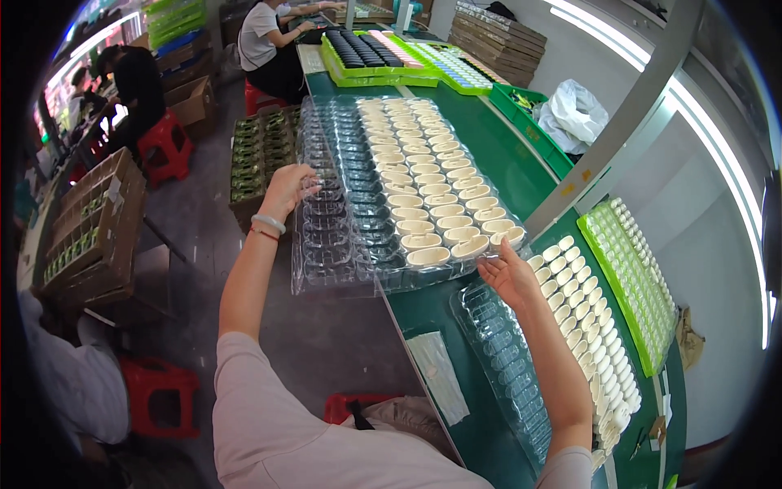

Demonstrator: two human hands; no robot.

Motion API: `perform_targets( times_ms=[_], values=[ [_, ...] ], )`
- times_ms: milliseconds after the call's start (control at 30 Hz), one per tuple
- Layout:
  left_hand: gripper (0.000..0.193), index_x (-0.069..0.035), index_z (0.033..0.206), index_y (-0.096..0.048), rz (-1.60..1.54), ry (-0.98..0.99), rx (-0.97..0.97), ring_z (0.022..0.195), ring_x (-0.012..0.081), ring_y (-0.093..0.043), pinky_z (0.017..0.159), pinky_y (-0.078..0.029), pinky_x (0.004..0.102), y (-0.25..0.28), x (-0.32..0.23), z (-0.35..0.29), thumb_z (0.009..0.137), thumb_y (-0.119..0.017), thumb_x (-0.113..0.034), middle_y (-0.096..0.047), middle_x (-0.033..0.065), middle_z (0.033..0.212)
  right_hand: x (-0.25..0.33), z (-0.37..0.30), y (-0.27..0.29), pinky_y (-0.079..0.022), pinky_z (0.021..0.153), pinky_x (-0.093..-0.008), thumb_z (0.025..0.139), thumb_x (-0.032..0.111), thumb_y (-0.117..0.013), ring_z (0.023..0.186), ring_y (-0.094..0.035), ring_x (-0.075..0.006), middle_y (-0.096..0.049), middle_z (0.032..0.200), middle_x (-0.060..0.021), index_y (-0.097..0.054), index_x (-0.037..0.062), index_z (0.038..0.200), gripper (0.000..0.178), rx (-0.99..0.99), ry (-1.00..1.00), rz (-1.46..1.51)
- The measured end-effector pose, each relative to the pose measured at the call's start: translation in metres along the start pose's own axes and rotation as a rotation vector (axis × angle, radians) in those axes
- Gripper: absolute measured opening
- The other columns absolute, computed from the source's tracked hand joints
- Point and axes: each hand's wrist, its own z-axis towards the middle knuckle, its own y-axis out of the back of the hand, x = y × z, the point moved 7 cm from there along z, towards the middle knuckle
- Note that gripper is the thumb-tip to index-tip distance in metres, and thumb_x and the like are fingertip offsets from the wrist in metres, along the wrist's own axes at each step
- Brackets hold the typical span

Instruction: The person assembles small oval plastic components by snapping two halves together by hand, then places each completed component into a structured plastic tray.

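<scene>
A large clear plastic tray [366, 279] lies in front of me, overhanging the left edge of the green table. Its right part carries rows of cream oval shells [429, 256]; the pockets to the left hold none. Along its left rim, my left hand [287, 192] is closed on the clear plastic, with the fingertips partly blurred behind it. My right hand [511, 277] grips the near right corner, thumb up beside the shells and fingers at the near rim. A second clear layer seems to sit under the left side, though the overlap is hard to make out.
Nearer on the green table [529, 178] is another clear tray [509, 367] with cream and white shells. A lime-green tray [623, 285] stands to the right, by a slanted grey post [619, 122]. Brown partitioned boxes [252, 155] are left of the table. Another person [269, 41] sits beyond.
</scene>
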Motion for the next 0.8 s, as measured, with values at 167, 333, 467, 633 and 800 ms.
perform_targets(
  times_ms=[167,333,467,633,800],
  values=[
    [0.005,-0.001,0.075,-0.056,-0.108,-0.017,-0.058,0.070,0.0183,-0.056,0.066,-0.053,0.0374,-0.003,-0.006,-0.014,0.075,-0.060,-0.004,-0.055,0.0078,0.074,-0.002,0.046,0.011,-0.050,0.075,-0.0341,0.086,0.040,-0.059,0.096,-0.053,-0.0259,-0.043,0.117,-0.0212,-0.027,-0.0050,0.127,0.069,-0.085,0.026,0.131],
    [0.006,-0.002,0.075,-0.056,-0.312,-0.111,-0.152,0.066,0.0185,-0.053,0.063,-0.053,0.0418,-0.005,0.005,-0.009,0.073,-0.061,-0.003,-0.051,0.0059,0.070,0.003,0.088,0.007,-0.035,0.099,-0.0406,0.091,0.025,-0.050,0.121,-0.040,-0.0348,-0.025,0.140,-0.0257,-0.024,0.0049,0.138,0.058,-0.068,0.224,0.138],
    [0.010,-0.004,0.080,-0.056,-0.447,-0.093,-0.226,0.068,0.0176,-0.053,0.066,-0.052,0.0391,-0.026,0.034,0.007,0.073,-0.063,-0.006,-0.051,0.0048,0.072,0.007,0.097,0.018,-0.020,0.108,-0.0421,0.081,0.025,-0.063,0.133,-0.019,-0.0368,-0.016,0.142,-0.0257,-0.004,-0.0086,0.138,0.088,-0.203,0.224,0.272],
    [0.028,-0.005,0.096,-0.053,-0.483,-0.021,-0.268,0.080,0.0171,-0.049,0.070,-0.049,0.0354,-0.086,0.058,0.002,0.076,-0.068,-0.016,-0.048,0.0061,0.091,0.007,0.066,0.017,-0.020,0.108,-0.0430,0.082,0.027,-0.062,0.132,-0.021,-0.0361,-0.020,0.141,-0.0236,-0.017,-0.0084,0.136,0.079,-0.231,0.142,0.029],
    [0.036,-0.006,0.105,-0.050,-0.508,0.067,-0.236,0.086,0.0172,-0.046,0.076,-0.044,0.0374,-0.156,0.088,0.006,0.078,-0.069,-0.020,-0.045,0.0049,0.095,0.014,0.011,0.009,-0.020,0.108,-0.0387,0.084,0.023,-0.060,0.132,-0.024,-0.0311,-0.031,0.137,-0.0221,-0.028,-0.0078,0.133,0.066,-0.188,0.180,-0.270]
  ],
)
